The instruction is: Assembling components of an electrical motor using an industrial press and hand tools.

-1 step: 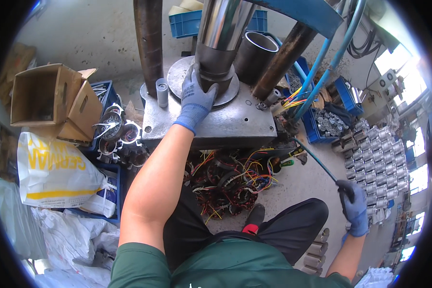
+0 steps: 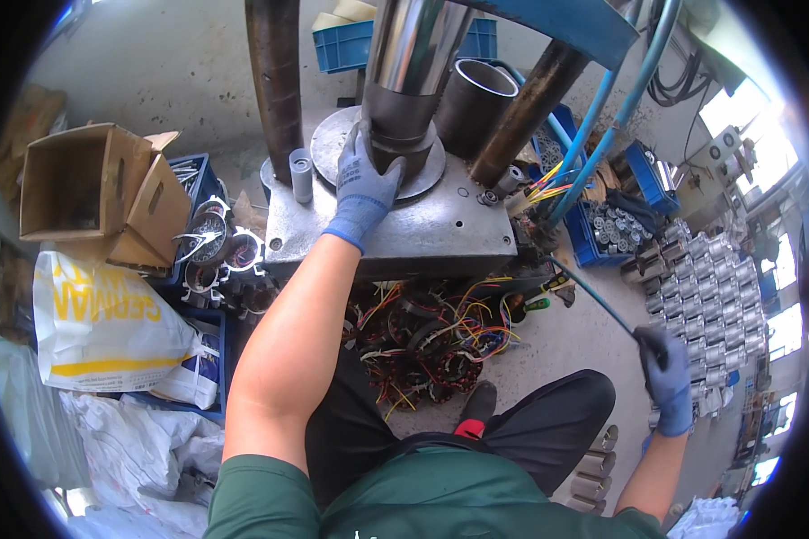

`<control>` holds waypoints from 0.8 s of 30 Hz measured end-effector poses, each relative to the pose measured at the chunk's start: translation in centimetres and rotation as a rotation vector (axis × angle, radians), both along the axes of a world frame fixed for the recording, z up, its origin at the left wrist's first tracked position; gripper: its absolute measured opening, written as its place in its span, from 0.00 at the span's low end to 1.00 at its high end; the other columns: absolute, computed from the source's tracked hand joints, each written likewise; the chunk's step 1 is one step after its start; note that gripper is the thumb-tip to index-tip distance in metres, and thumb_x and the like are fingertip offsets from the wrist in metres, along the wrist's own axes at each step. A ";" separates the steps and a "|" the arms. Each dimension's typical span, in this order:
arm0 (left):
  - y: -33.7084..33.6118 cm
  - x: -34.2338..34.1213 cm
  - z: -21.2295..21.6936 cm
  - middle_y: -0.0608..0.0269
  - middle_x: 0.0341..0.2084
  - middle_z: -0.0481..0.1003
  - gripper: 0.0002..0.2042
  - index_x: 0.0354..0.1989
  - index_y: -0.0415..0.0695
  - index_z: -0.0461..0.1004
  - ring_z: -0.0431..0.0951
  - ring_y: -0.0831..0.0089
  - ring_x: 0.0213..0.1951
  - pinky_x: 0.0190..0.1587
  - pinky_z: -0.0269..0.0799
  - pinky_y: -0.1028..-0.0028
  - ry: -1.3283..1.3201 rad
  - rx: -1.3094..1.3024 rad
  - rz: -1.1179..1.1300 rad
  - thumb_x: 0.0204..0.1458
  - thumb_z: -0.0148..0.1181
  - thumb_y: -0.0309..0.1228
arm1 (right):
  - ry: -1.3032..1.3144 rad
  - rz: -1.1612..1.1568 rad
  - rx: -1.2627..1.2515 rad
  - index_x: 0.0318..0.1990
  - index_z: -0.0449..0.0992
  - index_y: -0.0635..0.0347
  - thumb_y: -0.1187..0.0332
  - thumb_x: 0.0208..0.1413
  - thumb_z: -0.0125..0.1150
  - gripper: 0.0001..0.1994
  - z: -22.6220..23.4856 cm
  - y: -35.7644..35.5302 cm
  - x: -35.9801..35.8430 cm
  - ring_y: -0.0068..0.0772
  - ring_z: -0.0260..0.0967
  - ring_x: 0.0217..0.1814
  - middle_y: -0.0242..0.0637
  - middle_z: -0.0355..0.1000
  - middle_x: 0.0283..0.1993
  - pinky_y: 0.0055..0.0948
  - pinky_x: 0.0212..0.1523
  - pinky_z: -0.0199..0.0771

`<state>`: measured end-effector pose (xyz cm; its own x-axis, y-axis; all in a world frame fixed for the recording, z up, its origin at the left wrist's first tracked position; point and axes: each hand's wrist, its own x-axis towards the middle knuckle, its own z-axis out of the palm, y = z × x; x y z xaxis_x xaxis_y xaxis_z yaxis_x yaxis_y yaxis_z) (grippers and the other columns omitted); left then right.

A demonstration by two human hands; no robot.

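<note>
My left hand point(image 2: 367, 184), in a blue glove, is wrapped around the dark metal sleeve point(image 2: 397, 135) that stands on a round disc point(image 2: 333, 144) under the shiny press ram point(image 2: 411, 45). The disc lies on the thick steel press table point(image 2: 431, 234). My right hand point(image 2: 667, 377), also gloved, is closed on the end of a thin lever rod point(image 2: 593, 298) that slants up toward the machine. A small grey cylinder point(image 2: 302, 174) stands on the table left of my left hand. A wide dark tube point(image 2: 469, 101) sits behind the ram.
A pile of wound stators with coloured wires point(image 2: 431, 346) lies on the floor below the table. An open cardboard box point(image 2: 81, 184) and a white sack with yellow print point(image 2: 99, 323) are at the left. Rows of metal cylinders point(image 2: 715, 287) and blue crates point(image 2: 611, 232) fill the right.
</note>
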<state>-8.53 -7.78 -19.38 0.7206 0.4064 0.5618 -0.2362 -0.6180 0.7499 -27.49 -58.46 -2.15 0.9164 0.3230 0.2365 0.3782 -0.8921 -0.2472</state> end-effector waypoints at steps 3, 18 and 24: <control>0.4 0.0 -0.4 0.40 0.67 0.62 0.40 0.72 0.38 0.59 0.62 0.45 0.69 0.72 0.57 0.57 -0.030 -0.008 -0.034 0.50 0.69 0.34 | -0.365 -0.074 0.020 0.53 0.80 0.62 0.78 0.58 0.63 0.15 2.2 1.9 5.2 0.39 0.77 0.56 0.44 0.79 0.52 0.34 0.57 0.75; -3.6 -6.2 0.0 0.46 0.48 0.78 0.13 0.47 0.44 0.79 0.76 0.48 0.52 0.56 0.71 0.57 0.298 0.267 -0.380 0.59 0.63 0.38 | -0.660 -0.065 -0.013 0.55 0.80 0.57 0.70 0.59 0.61 0.17 9.1 2.5 22.1 0.47 0.76 0.58 0.45 0.79 0.55 0.39 0.60 0.75; -7.5 -8.5 -2.9 0.33 0.70 0.58 0.39 0.72 0.38 0.60 0.54 0.36 0.72 0.75 0.49 0.49 0.532 0.822 -0.303 0.56 0.64 0.46 | -0.648 -0.034 -0.021 0.42 0.83 0.63 0.61 0.52 0.63 0.15 7.8 2.4 22.7 0.56 0.80 0.44 0.54 0.80 0.40 0.48 0.47 0.79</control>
<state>-17.04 -15.25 -22.31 0.9661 -0.2008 0.1624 -0.2284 -0.9578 0.1746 -4.75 -56.07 5.68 0.6002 0.3072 0.7385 0.4164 -0.9083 0.0395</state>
